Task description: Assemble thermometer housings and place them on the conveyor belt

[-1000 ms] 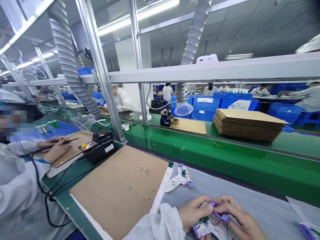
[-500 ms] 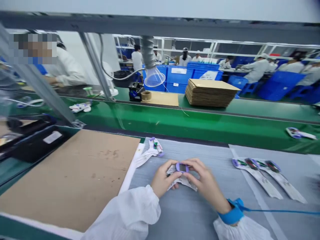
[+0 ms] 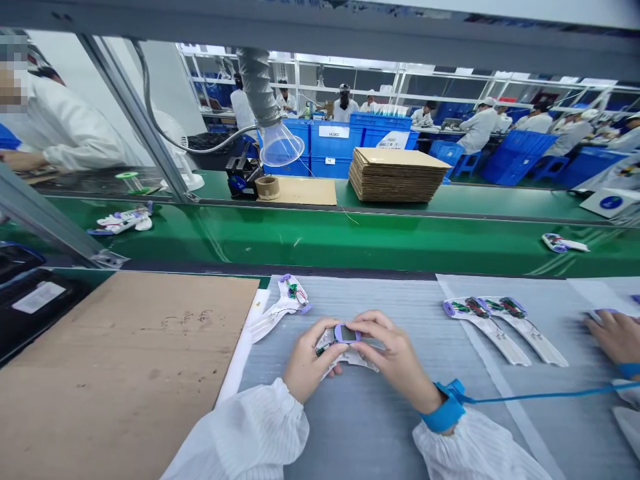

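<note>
Fingers nearly closed, my left hand (image 3: 303, 361) and right hand (image 3: 401, 359) pinch a purple-framed screen (image 3: 348, 334) at a white shell (image 3: 356, 359).

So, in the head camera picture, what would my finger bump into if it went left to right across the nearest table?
Brown cardboard sheet, white part with purple ends, left hand, small purple-rimmed screen, right hand, blue wrist strap, two long white curved parts, someone else's hand.
</note>
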The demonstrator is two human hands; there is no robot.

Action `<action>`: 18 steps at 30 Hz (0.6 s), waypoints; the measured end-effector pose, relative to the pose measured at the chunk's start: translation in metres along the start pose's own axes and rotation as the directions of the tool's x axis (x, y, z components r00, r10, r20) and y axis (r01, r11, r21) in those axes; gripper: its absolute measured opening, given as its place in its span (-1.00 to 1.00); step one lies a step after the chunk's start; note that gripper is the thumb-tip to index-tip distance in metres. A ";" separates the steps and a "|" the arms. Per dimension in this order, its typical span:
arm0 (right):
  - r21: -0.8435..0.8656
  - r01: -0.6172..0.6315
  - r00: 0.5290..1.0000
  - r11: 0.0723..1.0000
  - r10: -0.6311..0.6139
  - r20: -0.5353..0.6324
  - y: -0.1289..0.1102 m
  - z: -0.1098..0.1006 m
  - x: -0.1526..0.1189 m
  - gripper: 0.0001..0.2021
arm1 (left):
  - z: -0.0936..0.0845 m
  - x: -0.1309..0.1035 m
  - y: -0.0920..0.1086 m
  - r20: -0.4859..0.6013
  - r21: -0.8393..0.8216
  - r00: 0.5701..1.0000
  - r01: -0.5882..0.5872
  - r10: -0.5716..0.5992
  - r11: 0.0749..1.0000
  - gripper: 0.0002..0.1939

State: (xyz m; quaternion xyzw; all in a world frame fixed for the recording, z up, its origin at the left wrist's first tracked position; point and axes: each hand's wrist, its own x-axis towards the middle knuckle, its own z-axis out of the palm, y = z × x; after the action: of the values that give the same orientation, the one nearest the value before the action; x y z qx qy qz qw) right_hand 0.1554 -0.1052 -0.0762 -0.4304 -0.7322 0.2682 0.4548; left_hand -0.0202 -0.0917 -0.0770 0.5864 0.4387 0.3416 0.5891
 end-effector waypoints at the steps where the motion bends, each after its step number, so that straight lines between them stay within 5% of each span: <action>1: -0.012 0.009 1.000 1.000 -0.010 -0.006 0.000 0.000 0.000 -0.76 | 0.000 0.000 0.000 0.000 0.003 1.000 -0.003 0.003 1.000 -0.70; 7: -0.002 0.018 1.000 1.000 -0.018 -0.018 -0.001 -0.001 0.000 -0.85 | 0.000 0.001 -0.002 0.007 -0.002 1.000 -0.001 0.001 1.000 -0.69; 13: 0.007 -0.008 1.000 1.000 0.008 0.007 -0.001 -0.001 0.001 -0.74 | 0.000 0.001 0.000 -0.008 0.005 1.000 -0.017 0.017 1.000 -0.72; 18: 0.006 0.019 1.000 1.000 -0.019 -0.006 -0.003 -0.005 0.004 -0.88 | 0.000 0.000 0.003 -0.005 0.016 1.000 -0.013 0.013 1.000 -0.72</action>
State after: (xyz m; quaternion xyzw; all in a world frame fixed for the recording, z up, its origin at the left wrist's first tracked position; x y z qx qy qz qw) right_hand 0.1578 -0.1036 -0.0699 -0.4229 -0.7339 0.2648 0.4610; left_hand -0.0198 -0.0911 -0.0745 0.5932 0.4390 0.3433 0.5809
